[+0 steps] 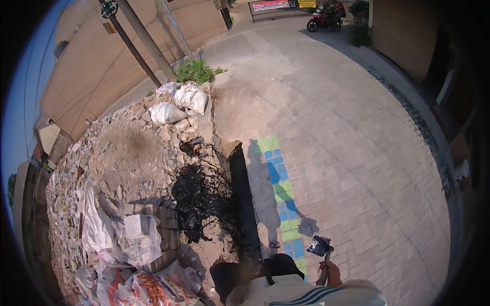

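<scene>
On the right, low in the view, my right hand (333,274) is closed round the handle of a hoe (320,246). Wet black muck coats its blade, which is raised over the paving and casts a shadow there. My left hand does not show. To the left of my legs and ahead runs a narrow dark gutter (239,188). Black sludge (191,199) is heaped along its left bank. A sandalled foot (274,246) of mine stands on the paved side of the gutter.
Left of the gutter lie rubble (127,148), stacked paving blocks (166,229), plastic sacks (158,288) and white filled sacks (167,113). Utility poles (145,38) rise behind. Blue and green painted pavers (283,191) edge the lane. Far off are a red motorbike (324,23) with a person and a gate (275,14).
</scene>
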Demonstrator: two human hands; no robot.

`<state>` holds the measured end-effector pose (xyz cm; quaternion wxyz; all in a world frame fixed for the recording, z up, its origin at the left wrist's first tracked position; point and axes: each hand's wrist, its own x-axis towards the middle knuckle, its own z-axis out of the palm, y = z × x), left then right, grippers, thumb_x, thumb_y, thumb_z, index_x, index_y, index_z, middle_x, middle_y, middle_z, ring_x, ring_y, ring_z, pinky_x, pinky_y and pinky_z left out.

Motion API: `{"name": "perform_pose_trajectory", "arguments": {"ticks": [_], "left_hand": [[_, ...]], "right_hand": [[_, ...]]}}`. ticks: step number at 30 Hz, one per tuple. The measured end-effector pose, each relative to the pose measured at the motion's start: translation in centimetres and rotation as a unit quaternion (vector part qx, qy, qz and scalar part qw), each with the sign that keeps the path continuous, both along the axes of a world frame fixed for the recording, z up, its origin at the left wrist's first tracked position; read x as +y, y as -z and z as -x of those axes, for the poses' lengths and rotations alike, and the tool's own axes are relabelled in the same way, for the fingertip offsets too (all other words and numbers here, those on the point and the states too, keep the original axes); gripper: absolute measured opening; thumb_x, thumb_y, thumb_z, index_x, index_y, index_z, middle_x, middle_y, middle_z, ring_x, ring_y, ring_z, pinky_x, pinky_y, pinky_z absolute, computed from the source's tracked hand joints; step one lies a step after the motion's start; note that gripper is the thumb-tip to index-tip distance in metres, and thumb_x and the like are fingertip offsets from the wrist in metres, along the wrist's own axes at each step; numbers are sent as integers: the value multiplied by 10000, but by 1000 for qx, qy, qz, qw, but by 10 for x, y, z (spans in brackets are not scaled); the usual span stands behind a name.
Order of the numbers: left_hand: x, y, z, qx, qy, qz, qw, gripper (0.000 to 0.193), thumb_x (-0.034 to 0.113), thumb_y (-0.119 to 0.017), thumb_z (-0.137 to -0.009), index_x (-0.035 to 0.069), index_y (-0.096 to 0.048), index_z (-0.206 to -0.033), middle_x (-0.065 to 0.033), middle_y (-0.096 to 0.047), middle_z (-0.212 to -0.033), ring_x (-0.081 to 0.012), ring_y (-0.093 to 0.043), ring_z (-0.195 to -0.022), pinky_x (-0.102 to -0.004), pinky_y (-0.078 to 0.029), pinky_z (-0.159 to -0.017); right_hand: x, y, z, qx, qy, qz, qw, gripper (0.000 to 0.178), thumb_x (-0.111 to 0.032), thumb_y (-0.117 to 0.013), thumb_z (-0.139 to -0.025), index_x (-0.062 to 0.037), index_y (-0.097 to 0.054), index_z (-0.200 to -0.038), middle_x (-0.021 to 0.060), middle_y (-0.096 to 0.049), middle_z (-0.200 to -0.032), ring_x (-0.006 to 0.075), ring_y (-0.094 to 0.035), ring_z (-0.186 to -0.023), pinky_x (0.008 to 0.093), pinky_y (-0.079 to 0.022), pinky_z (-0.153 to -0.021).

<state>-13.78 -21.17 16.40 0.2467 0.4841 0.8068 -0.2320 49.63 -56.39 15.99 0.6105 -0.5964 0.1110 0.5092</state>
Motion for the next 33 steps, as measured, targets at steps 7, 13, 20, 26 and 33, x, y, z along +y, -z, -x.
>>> {"name": "perform_pose_trajectory", "arguments": {"ticks": [7,13,20,26,33], "left_hand": [[-154,-85,87,-316,-205,-375,847,481,157,-629,-945,-60,-525,-1361,-218,-723,-1035,-223,-726,-682,-331,-580,-591],[-286,-158,-72,-420,-220,-426,771,374,255,-604,-1047,7,-571,-1326,-153,-722,-1068,-202,-716,-839,-354,-577,-754],[-750,30,-263,44,-654,-247,714,414,258,-665,-868,-3,-668,-1189,-257,-743,-1038,-411,-715,-1002,-497,-538,-903],[-824,42,-528,43,-949,-145,276,158,136,-545,-903,6,-611,-841,-99,-602,-681,-245,-619,-554,-390,-477,-451],[-642,64,-592,-313,-814,-208,443,501,265,-735,-956,-18,-580,-1341,-156,-731,-1090,-223,-739,-796,-374,-603,-686]], "right_hand": [[-6,14,-61,-8,-127,-26,992,271,-160,-477,-1009,67,-626,-1017,122,-649,-782,237,-630,-709,338,-526,-703],[27,34,-162,-19,-375,6,927,240,-204,-521,-1006,9,-630,-986,86,-632,-802,212,-630,-721,332,-520,-706],[138,15,-210,99,-519,94,844,157,-171,-533,-1034,-46,-622,-1006,36,-610,-865,136,-601,-766,240,-469,-694],[246,-27,-192,48,-601,80,793,141,-144,-538,-1035,-30,-619,-1016,40,-596,-873,134,-596,-762,238,-471,-671],[327,-58,-167,-15,-757,-39,652,122,-113,-545,-1037,-13,-614,-1028,45,-579,-882,131,-590,-758,236,-474,-644]]}}
